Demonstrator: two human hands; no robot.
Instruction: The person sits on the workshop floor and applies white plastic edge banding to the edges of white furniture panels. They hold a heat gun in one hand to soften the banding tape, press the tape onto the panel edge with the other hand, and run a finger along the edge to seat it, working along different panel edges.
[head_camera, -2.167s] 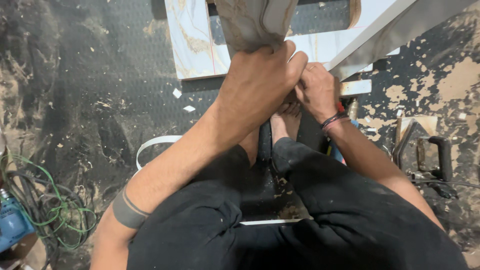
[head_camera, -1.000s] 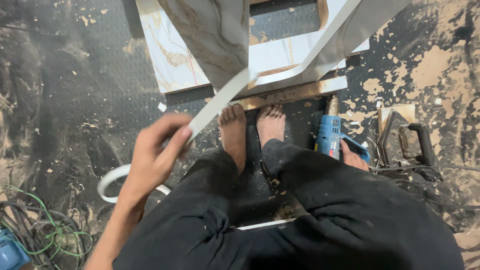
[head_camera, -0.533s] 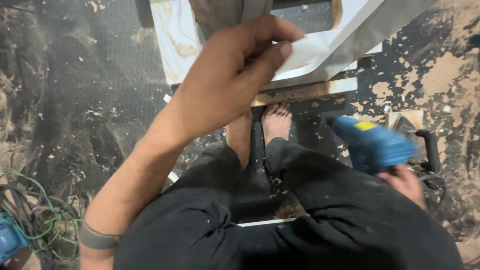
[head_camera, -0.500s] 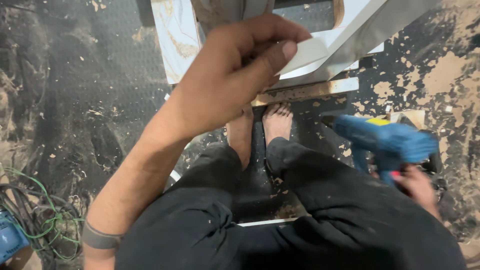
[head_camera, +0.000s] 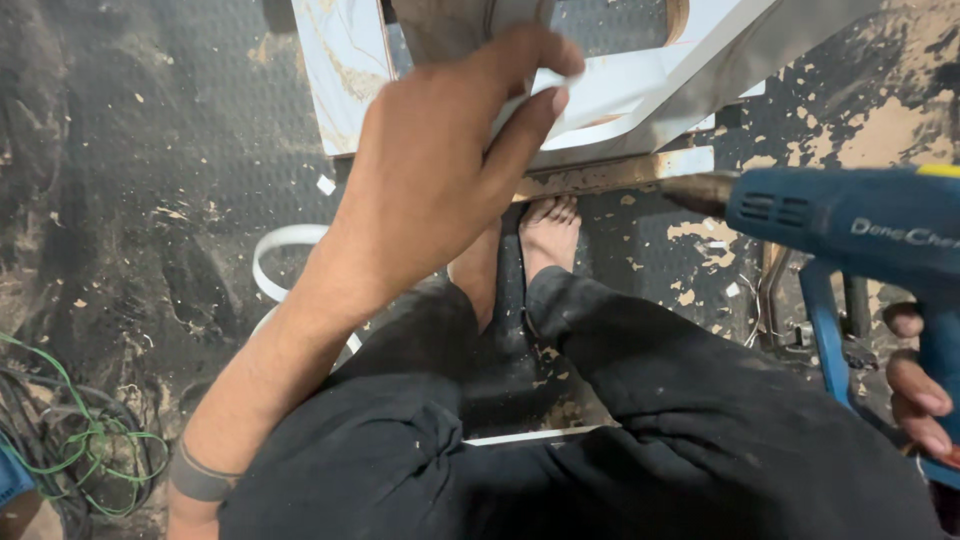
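My left hand (head_camera: 440, 170) is raised in front of me, its fingers pinching a white strip of edge banding (head_camera: 545, 85) against the edge of a marble-patterned board (head_camera: 340, 70). A blue heat gun (head_camera: 860, 225) sits in my right hand (head_camera: 915, 380) at the right edge, its dark nozzle aimed left toward the board's lower edge. My bare feet (head_camera: 545, 225) rest on the floor under the board, and my legs in dark trousers fill the bottom of the view.
A loose loop of white edge banding (head_camera: 285, 265) lies on the dark, sawdust-strewn floor at the left. Tangled green and black cables (head_camera: 80, 440) sit at the lower left. A metal clamp frame (head_camera: 790, 300) lies behind the heat gun.
My left hand went from holding the strip low to pressing it on the board edge. My right hand lifted the heat gun off the floor and brought its nozzle toward the board.
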